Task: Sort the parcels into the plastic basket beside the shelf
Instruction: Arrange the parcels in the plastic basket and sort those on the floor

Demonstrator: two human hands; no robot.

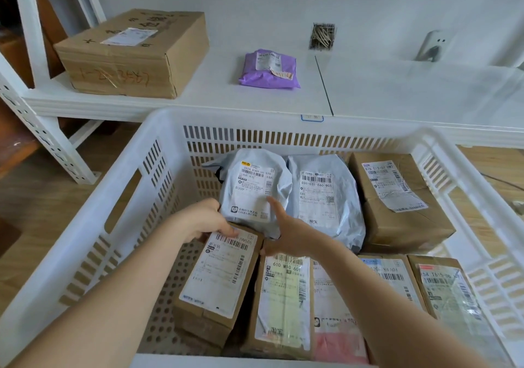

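Observation:
A white plastic basket [158,152] fills the lower view and holds several labelled parcels. Both my hands are inside it. My left hand [208,221] grips the top end of a brown cardboard box [218,279] at the basket's left. My right hand [286,230] lies with fingers stretched on the lower edge of a grey poly mailer [252,186] that leans at the back. On the white shelf [397,92] behind the basket lie a purple poly mailer [269,69] and a large brown carton [136,52].
A second grey mailer [320,197] and a brown box [397,197] stand at the basket's back right. Several more boxes [283,302] line its front. The shelf's upright post [42,129] stands at the left. Wooden floor shows to both sides.

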